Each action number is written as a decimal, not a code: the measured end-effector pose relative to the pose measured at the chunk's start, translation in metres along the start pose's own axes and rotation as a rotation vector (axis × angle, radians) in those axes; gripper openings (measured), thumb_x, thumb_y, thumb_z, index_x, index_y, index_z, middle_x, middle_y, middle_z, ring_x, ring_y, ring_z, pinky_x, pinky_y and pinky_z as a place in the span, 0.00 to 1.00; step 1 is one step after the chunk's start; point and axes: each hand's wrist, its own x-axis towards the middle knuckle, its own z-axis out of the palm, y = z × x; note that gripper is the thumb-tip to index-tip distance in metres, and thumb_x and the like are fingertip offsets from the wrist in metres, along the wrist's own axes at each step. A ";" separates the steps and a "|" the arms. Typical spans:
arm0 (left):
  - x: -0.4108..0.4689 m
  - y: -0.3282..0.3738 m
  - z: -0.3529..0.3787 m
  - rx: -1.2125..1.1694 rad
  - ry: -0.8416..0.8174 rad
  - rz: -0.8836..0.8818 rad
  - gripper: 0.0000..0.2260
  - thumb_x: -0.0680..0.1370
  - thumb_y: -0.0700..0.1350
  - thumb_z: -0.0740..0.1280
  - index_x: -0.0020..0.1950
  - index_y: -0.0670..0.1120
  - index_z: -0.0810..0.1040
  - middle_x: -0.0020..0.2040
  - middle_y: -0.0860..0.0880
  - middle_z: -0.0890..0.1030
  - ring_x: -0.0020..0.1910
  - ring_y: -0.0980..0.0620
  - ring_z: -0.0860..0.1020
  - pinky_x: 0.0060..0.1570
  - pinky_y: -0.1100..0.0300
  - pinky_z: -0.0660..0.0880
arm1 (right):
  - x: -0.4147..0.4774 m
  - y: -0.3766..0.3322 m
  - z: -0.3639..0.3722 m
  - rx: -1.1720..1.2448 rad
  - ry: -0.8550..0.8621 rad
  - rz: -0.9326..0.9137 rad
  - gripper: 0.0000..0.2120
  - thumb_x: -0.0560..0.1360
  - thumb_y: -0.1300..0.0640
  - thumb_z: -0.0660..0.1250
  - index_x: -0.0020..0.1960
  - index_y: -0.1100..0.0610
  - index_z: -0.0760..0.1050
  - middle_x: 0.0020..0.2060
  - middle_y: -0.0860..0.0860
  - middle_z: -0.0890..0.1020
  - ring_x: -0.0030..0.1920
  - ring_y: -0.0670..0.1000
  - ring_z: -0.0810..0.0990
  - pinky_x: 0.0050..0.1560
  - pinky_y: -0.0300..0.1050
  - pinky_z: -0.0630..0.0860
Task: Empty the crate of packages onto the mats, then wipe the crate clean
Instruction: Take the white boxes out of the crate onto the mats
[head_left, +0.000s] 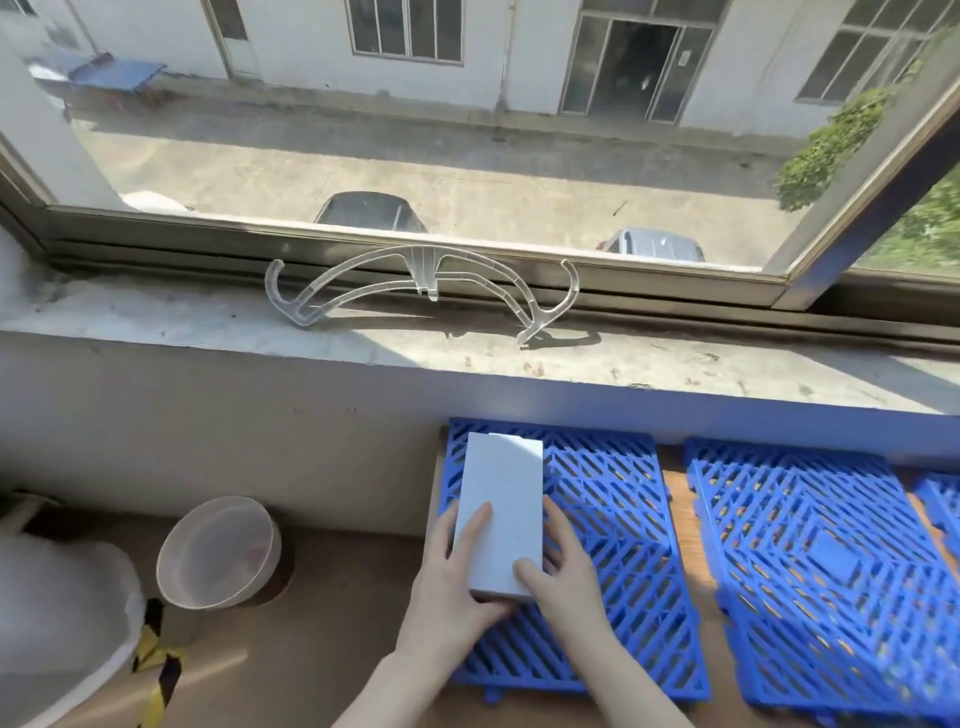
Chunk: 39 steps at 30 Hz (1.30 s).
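Two hands hold one white package (501, 514) in the lower middle of the frame. The left hand (452, 582) grips its left side, with one finger lying flat on top. The right hand (561, 577) grips its right side, with the thumb pressed on the near corner.

The package is long and plain (no words show on it). It sits over the left part of a blue mat (613, 519). I cannot quite tell if its bottom is touching the mat or is just above it.

A second blue mat (821, 561) lies just beside the first, toward the lower right. A bit of a third blue mat (940, 499) peeks in at the right edge. All the mats lie on a brown surface (322, 623).

In the lower left stands a round bowl (221, 551), tipped toward the camera. Near it is some yellow and black tape (156, 660).

Across the middle of the frame runs a dusty window ledge (156, 322). A clear plastic piece (421, 291) with curved arms leans there against the window (467, 156).
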 end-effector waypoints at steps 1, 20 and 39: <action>0.002 -0.001 -0.001 0.034 0.005 0.004 0.43 0.64 0.60 0.75 0.75 0.63 0.59 0.74 0.63 0.53 0.71 0.65 0.60 0.65 0.71 0.64 | 0.001 0.001 0.003 -0.034 0.001 -0.004 0.36 0.71 0.70 0.64 0.70 0.41 0.61 0.62 0.40 0.74 0.60 0.42 0.76 0.56 0.43 0.78; -0.009 -0.011 -0.024 0.523 -0.117 0.088 0.40 0.76 0.65 0.60 0.75 0.64 0.33 0.76 0.60 0.29 0.75 0.55 0.28 0.72 0.55 0.35 | -0.027 0.021 0.005 -1.041 -0.033 -0.281 0.31 0.82 0.43 0.46 0.73 0.41 0.26 0.71 0.37 0.26 0.74 0.39 0.32 0.72 0.41 0.33; -0.066 0.085 -0.026 0.093 0.213 0.068 0.18 0.79 0.48 0.67 0.69 0.54 0.71 0.62 0.59 0.75 0.63 0.60 0.71 0.62 0.63 0.68 | -0.092 -0.020 -0.059 -0.793 0.106 -0.349 0.27 0.82 0.46 0.55 0.76 0.40 0.46 0.77 0.39 0.47 0.76 0.42 0.51 0.73 0.40 0.55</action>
